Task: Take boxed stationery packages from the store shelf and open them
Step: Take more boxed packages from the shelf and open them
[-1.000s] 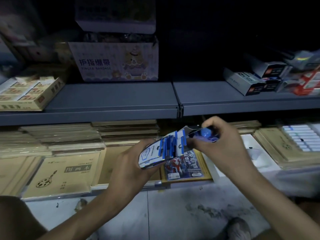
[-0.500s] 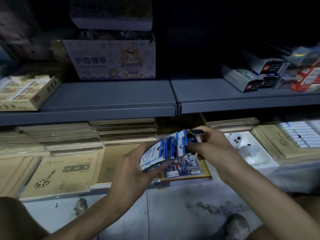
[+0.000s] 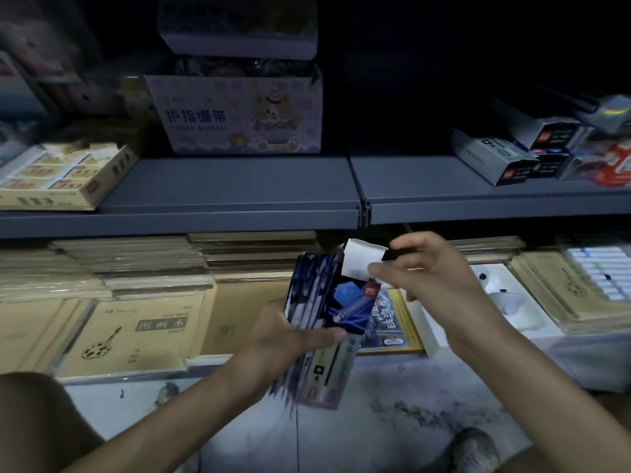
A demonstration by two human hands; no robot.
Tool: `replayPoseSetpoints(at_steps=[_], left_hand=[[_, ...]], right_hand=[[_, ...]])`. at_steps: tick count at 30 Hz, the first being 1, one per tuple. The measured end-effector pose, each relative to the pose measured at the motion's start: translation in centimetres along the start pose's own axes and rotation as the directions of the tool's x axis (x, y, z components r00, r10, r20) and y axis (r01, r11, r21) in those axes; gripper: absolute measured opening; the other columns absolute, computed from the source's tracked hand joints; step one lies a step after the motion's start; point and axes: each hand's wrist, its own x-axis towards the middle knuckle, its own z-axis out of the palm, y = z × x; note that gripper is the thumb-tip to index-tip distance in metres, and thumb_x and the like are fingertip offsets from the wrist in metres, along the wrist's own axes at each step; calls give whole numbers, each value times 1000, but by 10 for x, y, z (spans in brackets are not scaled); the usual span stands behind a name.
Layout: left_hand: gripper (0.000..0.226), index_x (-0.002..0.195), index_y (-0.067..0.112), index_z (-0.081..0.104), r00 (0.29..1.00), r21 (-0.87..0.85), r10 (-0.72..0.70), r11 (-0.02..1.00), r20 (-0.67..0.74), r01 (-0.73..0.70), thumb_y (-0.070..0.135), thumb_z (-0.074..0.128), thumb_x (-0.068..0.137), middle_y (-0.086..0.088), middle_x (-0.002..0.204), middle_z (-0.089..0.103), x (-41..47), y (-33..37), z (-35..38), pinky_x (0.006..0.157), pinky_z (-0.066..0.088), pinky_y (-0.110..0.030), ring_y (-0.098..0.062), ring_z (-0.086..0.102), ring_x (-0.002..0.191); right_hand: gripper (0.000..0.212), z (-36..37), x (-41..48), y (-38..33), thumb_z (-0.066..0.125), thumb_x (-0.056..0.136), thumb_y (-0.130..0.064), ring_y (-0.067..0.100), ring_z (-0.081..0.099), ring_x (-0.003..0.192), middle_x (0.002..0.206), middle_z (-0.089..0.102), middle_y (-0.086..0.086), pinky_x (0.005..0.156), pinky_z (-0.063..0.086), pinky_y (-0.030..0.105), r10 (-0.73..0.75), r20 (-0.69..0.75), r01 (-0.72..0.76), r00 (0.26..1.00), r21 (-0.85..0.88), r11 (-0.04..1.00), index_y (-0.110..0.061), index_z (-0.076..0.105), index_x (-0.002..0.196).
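I hold a blue and white stationery box (image 3: 327,322) upright in front of the lower shelf. My left hand (image 3: 290,339) grips its middle, with the thumb across the front face. The box's white top flap (image 3: 362,261) stands raised and open. My right hand (image 3: 426,271) is at that flap, its thumb and fingers pinching the flap's right edge. What is inside the box is hidden.
A grey upper shelf (image 3: 239,192) carries a finger bandage carton (image 3: 239,117), a yellow tray of small boxes (image 3: 65,179) and dark pen boxes (image 3: 512,155). Below lie stacks of kraft sketchbooks (image 3: 136,329) and a white box (image 3: 505,298). The floor (image 3: 392,414) is stained concrete.
The box has turned from lying tilted to standing upright. Its top flap has been lifted open by my right hand, which rose a little.
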Motion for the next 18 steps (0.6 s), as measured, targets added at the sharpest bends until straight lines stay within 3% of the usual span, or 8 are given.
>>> replayPoseSetpoints(at_steps=[3, 6, 9, 12, 18], left_hand=[[28, 102, 13, 73, 983, -113, -124, 984, 136, 140, 15, 86, 79, -6, 92, 81, -1, -1, -7, 72, 64, -30, -21, 79, 84], [44, 115, 9, 69, 960, -106, -175, 974, 220, 202, 19, 89, 77, -11, 103, 80, 2, -3, -11, 92, 61, -44, -29, 77, 96], [47, 118, 7, 69, 947, -89, -177, 974, 267, 207, 16, 88, 77, -13, 108, 79, 4, -4, -13, 100, 56, -52, -32, 76, 103], [42, 117, 5, 71, 937, -85, -161, 977, 310, 196, 11, 86, 79, -15, 110, 78, 4, -4, -14, 101, 55, -52, -33, 74, 106], [37, 113, 6, 73, 931, -25, -130, 989, 342, 147, 11, 86, 79, -10, 105, 80, 5, -3, -15, 88, 61, -39, -26, 77, 99]], right_hand=[[32, -1, -2, -1, 88, 79, -16, 10, 63, 73, 86, 68, 6, 63, 48, 12, -271, -83, 259, 959, -133, 957, -24, 69, 103], [21, 4, -6, 1, 84, 84, -18, 11, 64, 82, 89, 67, -7, 71, 52, 21, -451, 59, 450, 890, -265, 853, -30, 75, 99], [19, 9, -9, 6, 79, 90, -19, 8, 65, 92, 97, 67, -16, 74, 50, 20, -496, 187, 529, 848, -342, 776, -28, 78, 106], [18, 10, -6, 11, 75, 93, -20, 4, 62, 97, 103, 65, -18, 77, 44, 14, -515, 197, 547, 834, -413, 728, -27, 78, 109], [15, 3, 1, 10, 75, 92, -18, 3, 60, 90, 94, 65, -20, 74, 43, 11, -504, 212, 543, 837, -436, 718, -31, 79, 97]])
